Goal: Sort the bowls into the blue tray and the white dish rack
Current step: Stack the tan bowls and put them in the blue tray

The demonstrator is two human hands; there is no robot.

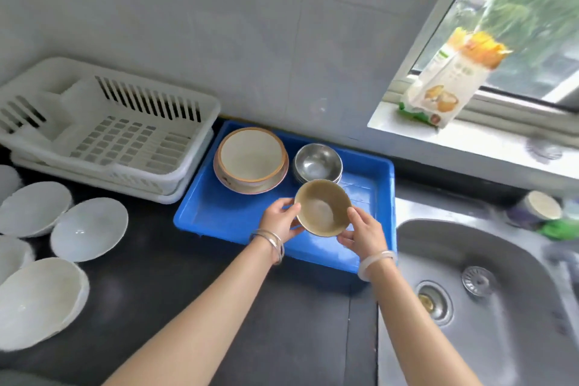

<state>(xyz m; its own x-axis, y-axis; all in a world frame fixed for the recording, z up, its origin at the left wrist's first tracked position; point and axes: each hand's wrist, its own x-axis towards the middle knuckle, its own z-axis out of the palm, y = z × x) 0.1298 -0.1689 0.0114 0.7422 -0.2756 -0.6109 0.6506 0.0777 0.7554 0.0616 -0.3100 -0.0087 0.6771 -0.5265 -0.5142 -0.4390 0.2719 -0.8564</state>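
Observation:
Both hands hold a small tan bowl above the blue tray: my left hand grips its left rim and my right hand its right side. Inside the tray stand a stack of cream bowls with brown rims and a stack of steel bowls. The white dish rack sits to the left of the tray with no bowls in it. Several white bowls lie on the dark counter at the far left.
A steel sink with a drain lies to the right of the tray. A food packet leans on the window sill at the upper right. A jar and green items sit behind the sink. The tiled wall stands behind the tray.

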